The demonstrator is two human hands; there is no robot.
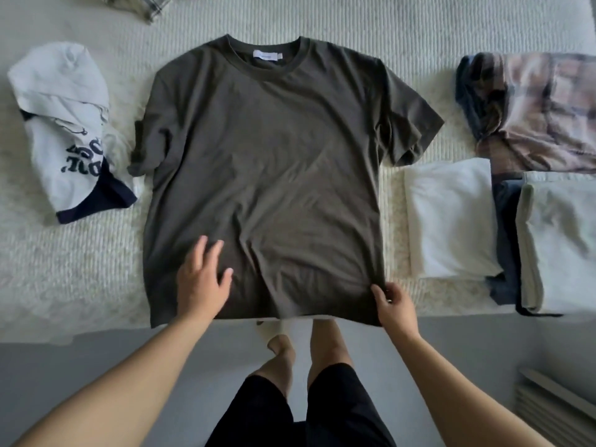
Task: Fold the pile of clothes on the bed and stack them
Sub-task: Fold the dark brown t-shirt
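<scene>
Dark olive t-shirt (264,162) lies spread flat, front up, on the bed (80,269), collar away from the person, white neck label showing, hem at the near bed edge. Left hand (203,282) rests on the lower left part of the shirt, fingers (206,253) straight and spread apart, pressing the cloth flat. Right hand (393,304) is at the shirt's near right hem corner, fingers curled and clamped on the fabric edge, thumb on top.

Left of the left fingers, well apart: a crumpled white t-shirt (64,124) with dark navy trim and dark lettering, unfolded, just beside the olive shirt's left sleeve. Right of the right fingers: a folded white garment (451,217), near the shirt but apart from it. Further right, a folded stack (554,240), pale green-grey piece on top, dark blue under it. Beyond that stack, a folded plaid piece (541,108) in pink-brown, on top of something navy. Far beyond the left fingers, at the top edge, a bit of plaid cloth (142,4), mostly cut off.
</scene>
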